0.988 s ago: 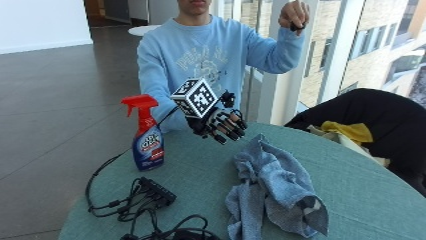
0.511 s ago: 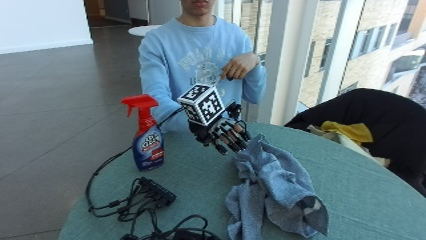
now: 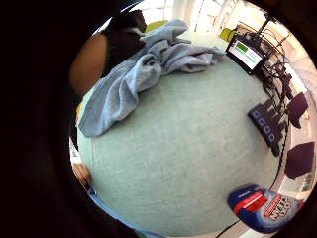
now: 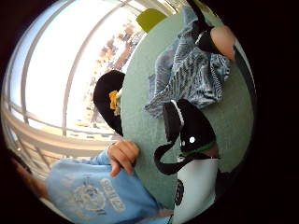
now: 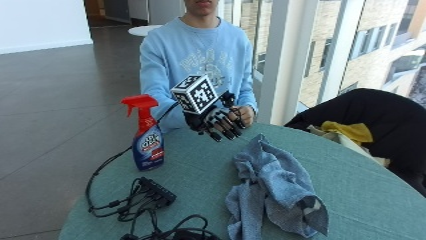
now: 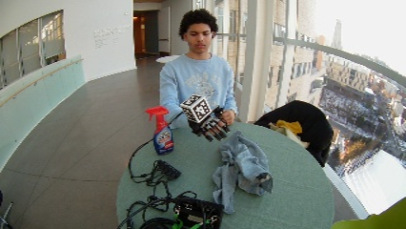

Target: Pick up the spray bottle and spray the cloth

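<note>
Outside view: gloved right hand (image 5: 219, 120) hovers, fingers relaxed, beside spray bottle (image 5: 146, 134); label unreadable.

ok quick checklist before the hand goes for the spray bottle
1. Blue spray bottle with red trigger upright on the green round table: ok.
2. Black-gloved right hand free, fingers relaxed, holding nothing: ok.
3. Hand apart from the bottle, above the table between bottle and cloth: ok.
4. Crumpled blue-grey cloth lying bare on the table: ok.
5. Black cables in front of the bottle, not touching it: ok.
6. Nozzle facing the cloth: not ok, it points away.
</note>
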Motion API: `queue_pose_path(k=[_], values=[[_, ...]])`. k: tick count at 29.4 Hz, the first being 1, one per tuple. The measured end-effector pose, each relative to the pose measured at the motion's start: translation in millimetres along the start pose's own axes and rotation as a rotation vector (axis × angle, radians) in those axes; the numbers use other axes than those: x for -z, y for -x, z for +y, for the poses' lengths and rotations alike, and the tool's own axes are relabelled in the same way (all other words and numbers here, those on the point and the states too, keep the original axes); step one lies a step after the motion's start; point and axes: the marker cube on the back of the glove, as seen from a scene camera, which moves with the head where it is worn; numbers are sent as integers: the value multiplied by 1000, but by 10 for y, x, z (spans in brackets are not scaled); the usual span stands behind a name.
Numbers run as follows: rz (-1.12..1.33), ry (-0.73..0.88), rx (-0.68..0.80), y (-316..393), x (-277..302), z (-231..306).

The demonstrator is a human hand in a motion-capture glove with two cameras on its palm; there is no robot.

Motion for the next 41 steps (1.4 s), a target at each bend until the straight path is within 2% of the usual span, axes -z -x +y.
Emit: queue_pose_path(k=[7,15,20,24,28,33,37,41], values=[[-74,-156,-35,123,390,758],[-132,-315,-144,-156,703,1429],[-148,-351,-315,-401,875,1820],[-163,-476,-448,-649,938,1868],[-197,-411,-393,-897,927,1964],[-224,-601,-577,-1123,860,1777],[-272,-676,-596,-1216,849,1693],[-356,-672,-599,-1326,717,1618]])
